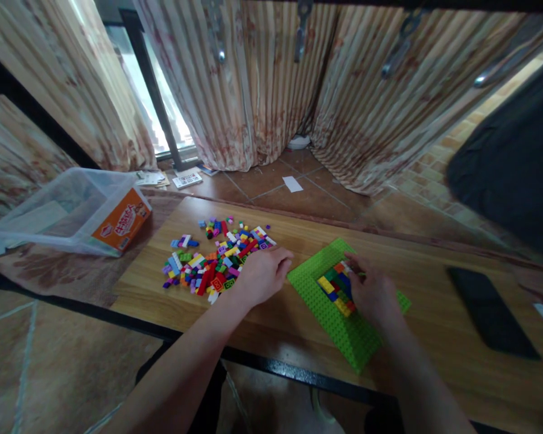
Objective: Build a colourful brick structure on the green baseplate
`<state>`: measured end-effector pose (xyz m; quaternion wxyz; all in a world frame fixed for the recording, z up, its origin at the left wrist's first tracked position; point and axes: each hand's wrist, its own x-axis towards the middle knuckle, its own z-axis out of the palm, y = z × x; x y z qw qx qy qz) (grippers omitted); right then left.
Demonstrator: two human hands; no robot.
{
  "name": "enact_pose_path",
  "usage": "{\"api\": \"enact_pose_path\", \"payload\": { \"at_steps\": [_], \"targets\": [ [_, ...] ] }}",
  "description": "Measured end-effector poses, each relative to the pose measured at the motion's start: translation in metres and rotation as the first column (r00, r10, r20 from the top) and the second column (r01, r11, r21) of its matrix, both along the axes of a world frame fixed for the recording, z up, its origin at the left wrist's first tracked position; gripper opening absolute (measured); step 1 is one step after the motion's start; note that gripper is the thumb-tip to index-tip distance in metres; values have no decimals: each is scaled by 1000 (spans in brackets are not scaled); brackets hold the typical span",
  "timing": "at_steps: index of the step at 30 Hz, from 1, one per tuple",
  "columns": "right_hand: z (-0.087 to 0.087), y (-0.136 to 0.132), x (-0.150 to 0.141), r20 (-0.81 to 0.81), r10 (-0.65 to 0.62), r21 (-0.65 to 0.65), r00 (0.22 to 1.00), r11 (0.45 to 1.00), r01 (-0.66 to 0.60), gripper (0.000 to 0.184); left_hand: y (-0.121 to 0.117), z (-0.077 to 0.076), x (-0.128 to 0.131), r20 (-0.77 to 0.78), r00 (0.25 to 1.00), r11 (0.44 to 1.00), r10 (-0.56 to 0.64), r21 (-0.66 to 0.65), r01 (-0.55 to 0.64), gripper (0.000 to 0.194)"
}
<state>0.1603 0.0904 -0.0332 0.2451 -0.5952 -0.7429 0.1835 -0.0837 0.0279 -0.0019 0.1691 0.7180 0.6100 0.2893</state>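
A green studded baseplate (pixel 312 283) lies turned at an angle on the wooden board. On it stands a low block of red, yellow, blue, green and orange toy bricks (pixel 332 291). My right hand (pixel 373 289) reaches over this block's right side, fingers bent together at its far corner. A small whitish spot shows by those fingertips, too unclear to name. My left hand (pixel 265 274) hovers between the baseplate and a heap of loose toy bricks (pixel 226 256), its fingers curled closed. Whatever it may hold is hidden.
A clear plastic bin (pixel 72 211) with an orange label stands at the left. A dark flat slab (pixel 491 313) lies right of the baseplate. Striped curtains (pixel 253 90) hang behind the table, and a white paper (pixel 292 184) lies on the tiled floor. A dark shape (pixel 511 163) fills the right side.
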Motion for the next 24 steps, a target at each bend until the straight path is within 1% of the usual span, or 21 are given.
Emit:
{"api": "enact_pose_path", "payload": {
  "at_steps": [3,7,14,16,18,20,22,24],
  "targets": [
    [-2,0,-4,-37,61,26,997,998,-60,41,2,-1,-6,21,1000,1000,12,26,-12,22],
    [-2,-1,-11,-38,66,48,997,997,-65,40,5,-3,-18,70,997,997,36,68,-40,21],
    [-7,-3,-24,-43,97,80,994,992,-94,36,5,7,-47,84,974,967,209,134,-219,20],
    [-8,-2,-26,-30,107,78,994,991,-105,36,5,10,-53,103,965,955,240,153,-254,20],
    [-5,-4,-29,-19,126,117,992,986,-123,35,5,11,-57,121,957,945,262,168,-280,20],
    [-2,-11,-36,-5,156,203,988,967,-151,34,5,12,-57,132,952,939,276,172,-297,20],
    [2,-26,-50,14,208,277,978,939,-204,30,5,12,-57,131,951,940,279,165,-298,21],
    [3,-45,-67,19,324,268,946,910,-317,22,6,11,-56,127,956,947,264,153,-282,21]
  ]
}}
